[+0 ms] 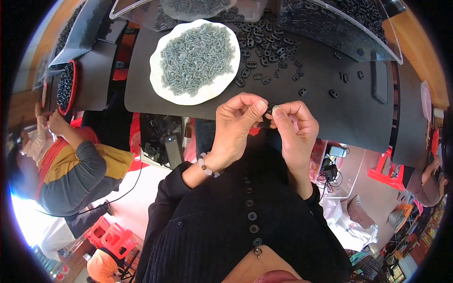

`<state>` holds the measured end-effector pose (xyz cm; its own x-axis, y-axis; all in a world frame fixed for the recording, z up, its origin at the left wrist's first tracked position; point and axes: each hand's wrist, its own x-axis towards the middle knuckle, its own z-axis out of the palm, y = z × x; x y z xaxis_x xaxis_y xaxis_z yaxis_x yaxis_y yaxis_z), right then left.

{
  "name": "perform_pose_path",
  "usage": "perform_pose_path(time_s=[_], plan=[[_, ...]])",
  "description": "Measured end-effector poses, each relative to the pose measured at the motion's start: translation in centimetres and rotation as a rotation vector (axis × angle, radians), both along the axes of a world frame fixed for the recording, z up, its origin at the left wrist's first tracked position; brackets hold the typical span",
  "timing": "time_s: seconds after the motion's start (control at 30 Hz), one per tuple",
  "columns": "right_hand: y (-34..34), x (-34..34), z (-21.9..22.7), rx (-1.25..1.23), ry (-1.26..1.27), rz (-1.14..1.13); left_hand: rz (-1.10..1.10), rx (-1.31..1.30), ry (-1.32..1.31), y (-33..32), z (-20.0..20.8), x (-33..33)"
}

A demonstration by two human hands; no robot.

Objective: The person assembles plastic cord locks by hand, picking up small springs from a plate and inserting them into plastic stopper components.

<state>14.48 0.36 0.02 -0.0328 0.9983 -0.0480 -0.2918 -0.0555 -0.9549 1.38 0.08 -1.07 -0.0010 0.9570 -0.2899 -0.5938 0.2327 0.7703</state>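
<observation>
My left hand (pixel 236 123) and my right hand (pixel 296 131) meet just off the table's near edge. Between their thumbs and fingers they pinch a small black plastic piece (pixel 270 109), mostly covered by the fingertips. A bracelet of pale beads (pixel 208 170) circles my left wrist. Beyond the left hand lies a white scalloped plate (pixel 163 92) heaped with small metal springs (pixel 198 59). Loose black two-hole oval pieces (pixel 266 52) are scattered on the dark table (pixel 339 113) to the plate's right; a few lie apart, the nearest a round piece (pixel 303 92) beyond my right hand.
A clear bin of black pieces (pixel 339 33) stands at the far right, another clear bin (pixel 188 14) behind the plate. A dark flat slab (pixel 379 82) lies by the right edge. At left, a co-worker (pixel 80 165) sits by a red-rimmed bowl of black pieces (pixel 66 87). Red stools (pixel 387 172) stand around.
</observation>
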Motion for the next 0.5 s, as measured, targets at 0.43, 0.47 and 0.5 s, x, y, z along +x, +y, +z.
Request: perform_pose_path(time_s=[0.43,0.47,0.5], plan=[[-0.3,0.2,0.1,0.062,-0.127,-0.009,0.064,0.075,0.095,0.1,0.0,0.7],[-0.3,0.1,0.3,0.061,-0.128,-0.008,0.101,0.132,0.152,0.1,0.0,0.9],[-0.3,-0.1,0.6,0.070,-0.138,-0.009,0.138,0.189,0.209,0.1,0.0,1.0]])
